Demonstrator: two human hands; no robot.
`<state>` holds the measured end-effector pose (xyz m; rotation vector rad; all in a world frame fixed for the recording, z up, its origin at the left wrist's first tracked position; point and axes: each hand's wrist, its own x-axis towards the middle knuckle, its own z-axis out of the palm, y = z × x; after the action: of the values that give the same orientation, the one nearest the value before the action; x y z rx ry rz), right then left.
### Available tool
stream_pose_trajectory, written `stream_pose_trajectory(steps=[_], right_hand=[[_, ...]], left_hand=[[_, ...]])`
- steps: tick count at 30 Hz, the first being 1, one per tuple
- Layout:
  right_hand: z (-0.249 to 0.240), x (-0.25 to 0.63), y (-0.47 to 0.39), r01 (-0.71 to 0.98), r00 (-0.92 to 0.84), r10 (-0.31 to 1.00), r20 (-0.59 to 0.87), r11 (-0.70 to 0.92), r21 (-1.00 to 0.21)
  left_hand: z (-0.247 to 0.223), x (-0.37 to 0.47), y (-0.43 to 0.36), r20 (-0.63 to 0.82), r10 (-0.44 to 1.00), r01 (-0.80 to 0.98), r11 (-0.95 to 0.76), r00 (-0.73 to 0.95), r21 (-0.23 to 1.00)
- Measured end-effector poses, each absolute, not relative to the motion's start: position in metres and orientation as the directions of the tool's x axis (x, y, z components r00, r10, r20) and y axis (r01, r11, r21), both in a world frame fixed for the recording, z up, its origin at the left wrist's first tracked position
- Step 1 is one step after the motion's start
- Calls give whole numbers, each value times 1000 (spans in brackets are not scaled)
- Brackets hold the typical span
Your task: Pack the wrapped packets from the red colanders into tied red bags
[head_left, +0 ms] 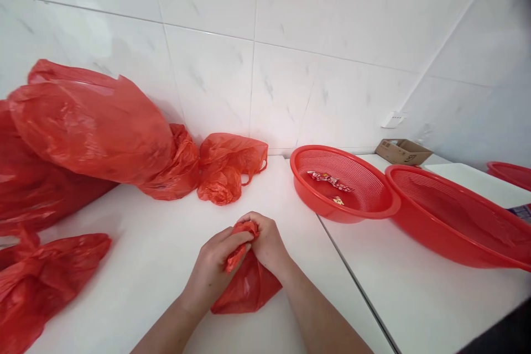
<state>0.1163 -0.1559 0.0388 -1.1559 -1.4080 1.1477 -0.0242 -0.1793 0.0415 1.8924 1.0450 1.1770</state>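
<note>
Our forearms [168, 329] frame a red plastic bag [251, 287] over the white counter [136, 276]; left grip [213, 263] and right grip [269, 240] both clamp its bunched top [234, 258]. We judge it light, soft and slippery, best held by those folds.

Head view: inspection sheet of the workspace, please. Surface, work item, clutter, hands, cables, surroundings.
Surface: white tabletop, dark seam right of the hands
Work item: red plastic bag, bunched at its top
Clutter: filled red bags at left; red perforated basket holding small patterned pieces, kind unclear; red basin beside it; open cardboard box
Hands: left hand and right hand both gripping the bunched top
Cables: nothing seen
Surroundings: white tiled wall, wall socket
</note>
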Motion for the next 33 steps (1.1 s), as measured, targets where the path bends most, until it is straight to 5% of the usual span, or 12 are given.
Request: stream_pose_trajectory(steps=[7, 13, 15, 18, 21, 33], right_hand=[[52, 128, -156, -327, -374, 927, 29, -103, -939], [42, 134, -146, -491, -229, 973, 35, -85, -867], [35, 140, -139, -405, -71, 997, 43, 10, -914], [22, 156, -124, 1, 188, 969, 158, 161, -987], [7, 173, -110, 294, 312, 922, 229, 136, -946], [-4, 183, -99, 313, 369, 908, 197, 78, -947]], left_hand=[[40, -37, -172, 512, 831, 422, -554, 219, 718], [39, -37, -172, 573, 703, 422, -711, 421, 562], [37, -37, -172, 624, 628, 423, -777, 465, 466], [38, -40, -175, 706, 531, 422, -837, 468, 349], [42, -44, -188, 741, 459, 365, -880, 490, 304], [51, -48, -229, 683, 589, 548, -772, 431, 321]])
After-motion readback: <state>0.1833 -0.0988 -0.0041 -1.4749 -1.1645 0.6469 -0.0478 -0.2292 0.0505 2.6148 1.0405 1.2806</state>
